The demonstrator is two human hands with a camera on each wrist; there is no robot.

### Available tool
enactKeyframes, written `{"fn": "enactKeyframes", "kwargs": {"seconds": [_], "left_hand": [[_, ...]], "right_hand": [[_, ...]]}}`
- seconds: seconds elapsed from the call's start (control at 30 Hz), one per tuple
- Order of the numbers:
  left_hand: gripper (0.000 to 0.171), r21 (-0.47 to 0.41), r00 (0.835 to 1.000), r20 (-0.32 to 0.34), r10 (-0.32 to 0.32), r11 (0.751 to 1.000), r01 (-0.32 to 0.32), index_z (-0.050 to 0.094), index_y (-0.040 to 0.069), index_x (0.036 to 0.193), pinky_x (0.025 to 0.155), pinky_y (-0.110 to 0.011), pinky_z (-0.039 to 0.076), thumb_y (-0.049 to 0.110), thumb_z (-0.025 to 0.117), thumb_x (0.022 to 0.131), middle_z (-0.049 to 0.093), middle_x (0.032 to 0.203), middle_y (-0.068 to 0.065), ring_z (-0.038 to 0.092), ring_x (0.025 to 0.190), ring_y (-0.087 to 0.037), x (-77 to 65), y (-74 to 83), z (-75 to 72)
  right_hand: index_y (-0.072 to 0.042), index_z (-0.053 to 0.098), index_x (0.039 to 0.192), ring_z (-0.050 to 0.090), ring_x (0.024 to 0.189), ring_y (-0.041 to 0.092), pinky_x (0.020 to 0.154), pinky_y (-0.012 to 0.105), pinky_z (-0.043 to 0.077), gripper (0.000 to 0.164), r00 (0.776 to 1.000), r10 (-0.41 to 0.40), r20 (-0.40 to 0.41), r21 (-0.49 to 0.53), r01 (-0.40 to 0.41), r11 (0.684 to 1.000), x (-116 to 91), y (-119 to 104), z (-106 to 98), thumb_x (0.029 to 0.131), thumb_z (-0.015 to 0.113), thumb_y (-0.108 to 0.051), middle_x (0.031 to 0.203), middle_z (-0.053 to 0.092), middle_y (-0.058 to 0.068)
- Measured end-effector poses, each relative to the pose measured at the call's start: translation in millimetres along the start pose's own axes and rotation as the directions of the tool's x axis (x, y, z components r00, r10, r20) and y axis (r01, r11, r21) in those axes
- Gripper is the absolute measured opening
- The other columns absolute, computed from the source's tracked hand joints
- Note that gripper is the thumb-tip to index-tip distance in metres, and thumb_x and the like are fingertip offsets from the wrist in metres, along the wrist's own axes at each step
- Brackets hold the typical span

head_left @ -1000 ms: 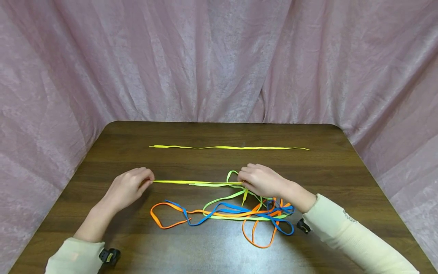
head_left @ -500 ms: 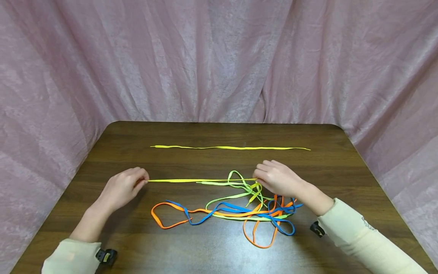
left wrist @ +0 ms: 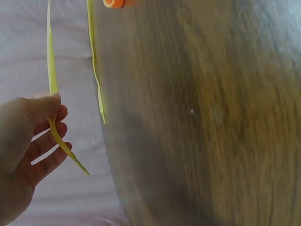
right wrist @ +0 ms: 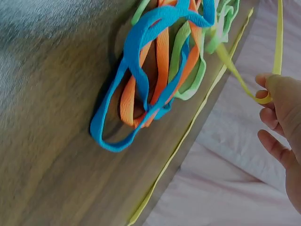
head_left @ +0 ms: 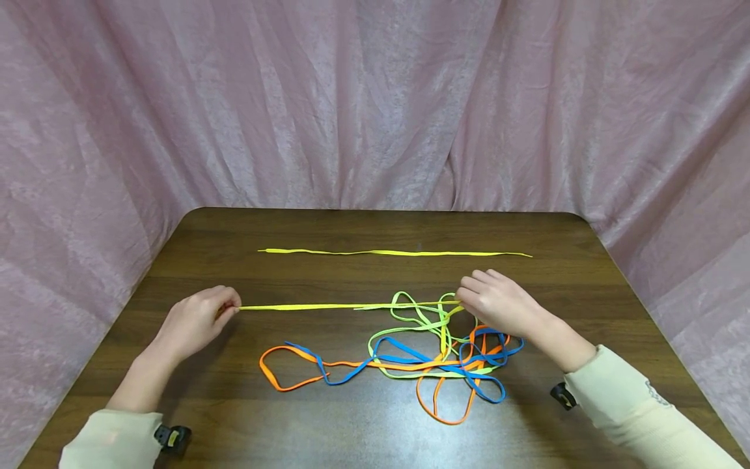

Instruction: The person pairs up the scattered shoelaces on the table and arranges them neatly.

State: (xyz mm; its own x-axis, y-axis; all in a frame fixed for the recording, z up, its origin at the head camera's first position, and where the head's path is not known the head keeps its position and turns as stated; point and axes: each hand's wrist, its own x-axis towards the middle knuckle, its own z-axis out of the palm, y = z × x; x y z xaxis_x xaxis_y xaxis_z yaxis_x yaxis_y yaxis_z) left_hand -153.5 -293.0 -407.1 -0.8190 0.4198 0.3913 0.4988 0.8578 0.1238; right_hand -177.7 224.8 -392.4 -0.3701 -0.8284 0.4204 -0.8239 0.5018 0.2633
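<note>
A yellow shoelace (head_left: pixel 305 307) is stretched nearly level between the two hands. My left hand (head_left: pixel 199 320) pinches it near one end; in the left wrist view the short tip of that lace (left wrist: pixel 61 141) hangs below the thumb. My right hand (head_left: pixel 498 303) pinches the same lace between thumb and fingers, and in the right wrist view the rest of it (right wrist: pixel 235 73) runs down from the fingers into the tangle. That tangle holds a light green shoelace (head_left: pixel 375 345), a blue shoelace (head_left: pixel 351 372) and an orange shoelace (head_left: pixel 275 385), looped over one another on the table.
A second yellow shoelace (head_left: pixel 398 253) lies almost straight across the far part of the brown wooden table (head_left: pixel 146 280). Pink curtains (head_left: pixel 375 104) hang behind the table and at both sides.
The right hand has moved right and the left hand slightly left, lengthening the yellow stretch between them. Some green loops have been dragged rightward; the far yellow lace stays put.
</note>
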Motion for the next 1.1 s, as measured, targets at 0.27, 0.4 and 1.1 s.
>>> {"fn": "enactKeyframes", "kwargs": {"seconds": [0.27, 0.4, 1.1], "left_hand": [[0.018, 0.021, 0.998, 0.036, -0.041, 0.999, 0.041, 0.060, 0.018, 0.078, 0.050, -0.034, 0.039, 0.007, 0.073, 0.073, 0.056, 0.072, 0.008, 0.047, 0.058, -0.009, -3.2, -6.2, -3.4], [0.016, 0.029, 0.997, 0.052, -0.055, 0.998, 0.053, 0.062, 0.017, 0.079, 0.049, -0.034, 0.039, 0.008, 0.073, 0.073, 0.058, 0.073, 0.007, 0.048, 0.058, -0.009, -4.6, -11.3, -4.8], [0.009, 0.065, 0.993, 0.105, -0.058, 0.997, 0.051, 0.061, 0.016, 0.080, 0.049, -0.038, 0.041, 0.010, 0.068, 0.079, 0.056, 0.071, 0.005, 0.049, 0.057, -0.012, 13.5, -25.9, -7.1]], "right_hand": [[-0.011, 0.060, 0.078, 0.046, 0.067, 0.020, 0.060, 0.031, 0.036, 0.035, 0.998, 0.058, -0.039, 0.014, -0.058, 0.998, -9.8, 13.6, -6.5, 0.098, 0.035, -0.025, 0.072, 0.049, -0.002], [-0.010, 0.060, 0.077, 0.048, 0.068, 0.021, 0.062, 0.033, 0.039, 0.010, 0.995, 0.088, -0.040, 0.006, -0.088, 0.996, -19.0, 22.6, -8.7, 0.085, 0.056, -0.016, 0.072, 0.050, 0.000], [-0.006, 0.063, 0.083, 0.051, 0.069, 0.026, 0.055, 0.037, 0.038, 0.010, 0.972, 0.227, -0.056, -0.042, -0.230, 0.972, -73.8, 65.4, -8.9, 0.085, 0.055, -0.012, 0.077, 0.057, 0.005]]}}
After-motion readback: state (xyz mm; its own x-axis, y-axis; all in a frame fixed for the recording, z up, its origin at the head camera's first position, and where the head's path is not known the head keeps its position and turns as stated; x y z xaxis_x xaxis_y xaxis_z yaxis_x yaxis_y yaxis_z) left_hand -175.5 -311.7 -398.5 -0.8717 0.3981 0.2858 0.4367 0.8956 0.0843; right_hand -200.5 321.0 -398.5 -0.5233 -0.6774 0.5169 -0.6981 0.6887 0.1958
